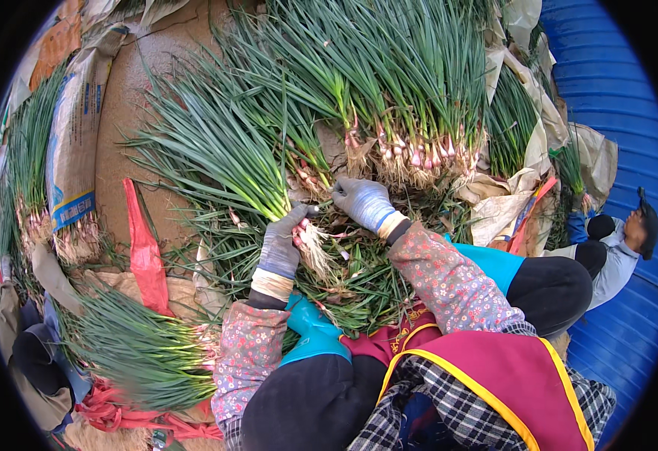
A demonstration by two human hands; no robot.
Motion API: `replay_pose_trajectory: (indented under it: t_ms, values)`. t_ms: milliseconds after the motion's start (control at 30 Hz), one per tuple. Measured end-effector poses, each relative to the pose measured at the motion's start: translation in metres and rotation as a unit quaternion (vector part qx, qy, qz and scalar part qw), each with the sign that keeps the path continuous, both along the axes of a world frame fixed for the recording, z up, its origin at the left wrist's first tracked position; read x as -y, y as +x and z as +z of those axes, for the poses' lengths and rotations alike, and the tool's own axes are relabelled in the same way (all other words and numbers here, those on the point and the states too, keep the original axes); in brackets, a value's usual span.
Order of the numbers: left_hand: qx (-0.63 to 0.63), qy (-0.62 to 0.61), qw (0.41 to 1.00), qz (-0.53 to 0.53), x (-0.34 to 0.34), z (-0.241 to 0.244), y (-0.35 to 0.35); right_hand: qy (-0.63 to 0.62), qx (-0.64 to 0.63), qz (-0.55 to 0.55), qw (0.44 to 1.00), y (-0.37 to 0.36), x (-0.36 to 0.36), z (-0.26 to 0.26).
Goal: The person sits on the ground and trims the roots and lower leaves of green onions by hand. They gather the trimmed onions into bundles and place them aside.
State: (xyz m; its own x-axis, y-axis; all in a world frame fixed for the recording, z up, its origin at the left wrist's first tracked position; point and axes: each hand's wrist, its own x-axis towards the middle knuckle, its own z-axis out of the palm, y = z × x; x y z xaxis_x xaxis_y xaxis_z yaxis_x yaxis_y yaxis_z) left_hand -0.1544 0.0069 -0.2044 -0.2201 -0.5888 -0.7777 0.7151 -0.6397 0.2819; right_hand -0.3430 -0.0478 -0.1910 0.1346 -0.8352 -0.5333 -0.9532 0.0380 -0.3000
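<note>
My left hand point(285, 242), in a grey and blue knit glove, grips a bunch of green onions point(244, 169) just above their pinkish bulbs. The leaves fan out to the upper left, and pale roots hang below the fist. My right hand point(363, 204), gloved alike, is a little to the right with thumb and fingertips drawn together; whether something thin is between them cannot be told. Behind it lie some green onions point(312, 175) and a large upright row of them point(408, 113) with roots towards me. Loose leaves and trimmings point(357, 287) cover the ground under both hands.
Another pile of green onions point(154, 349) lies at the lower left, beside red plastic strips point(147, 253). A printed woven sack point(78, 135) covers more bunches at the left. A person point(616, 253) sits at the right by a blue corrugated surface point(616, 101); another person's leg point(41, 361) shows at the lower left.
</note>
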Motion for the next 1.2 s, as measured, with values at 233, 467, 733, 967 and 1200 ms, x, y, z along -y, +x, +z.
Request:
replay_pose_trajectory:
  t_ms: [233,467,733,967,1200]
  values:
    - [0.067,-0.022,0.995,-0.065,0.023,-0.029,-0.019,-0.012,0.152,-0.011,0.988,0.004,-0.007,0.002]
    - [0.076,0.007,0.994,-0.079,0.023,-0.031,-0.014,0.013,0.128,-0.076,0.989,-0.010,0.014,0.016]
    - [0.144,0.034,0.986,-0.075,0.020,-0.038,-0.014,-0.060,0.027,0.065,0.996,0.024,0.011,0.034]
    - [0.085,0.008,0.993,-0.080,0.011,-0.010,0.005,-0.176,-0.144,0.070,0.971,-0.031,0.042,0.036]
    - [0.057,-0.126,0.984,-0.114,-0.012,0.029,0.051,0.229,-0.253,0.272,0.900,-0.069,-0.015,0.053]
